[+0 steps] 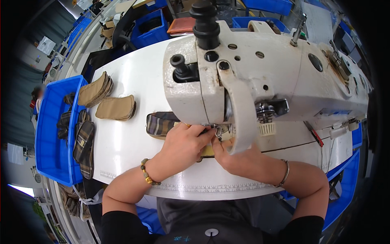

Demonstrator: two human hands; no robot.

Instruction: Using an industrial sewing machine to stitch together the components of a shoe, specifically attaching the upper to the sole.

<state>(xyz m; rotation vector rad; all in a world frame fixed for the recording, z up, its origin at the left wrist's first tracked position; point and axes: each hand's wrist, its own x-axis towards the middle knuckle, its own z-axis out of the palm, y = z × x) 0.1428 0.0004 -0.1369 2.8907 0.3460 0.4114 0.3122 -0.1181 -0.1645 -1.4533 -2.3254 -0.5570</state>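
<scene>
My left hand (183, 144) is closed at the needle area of a white sewing machine (185, 99), fingertips pressed together by the presser foot (219, 132). A dark plaid fabric piece (156, 125) runs under that hand, its left end showing on the table. From the other side, my right hand (237, 158) meets it, thumb and forefinger pinched just below the foot. What the right fingers pinch is too small and covered to make out. A bit of yellowish material (208, 151) shows between the hands. The machine's white curved lever (241, 110) partly hides the right fingers.
Left on the white table (134, 150) lie stacked tan fabric pieces (115, 107) and another tan stack (95, 90). Plaid pieces (84, 142) lean by a blue bin (53, 134) at the table's edge. Red-handled tool (315, 135) lies right of the machine. A printed ruler (203, 189) follows the front edge.
</scene>
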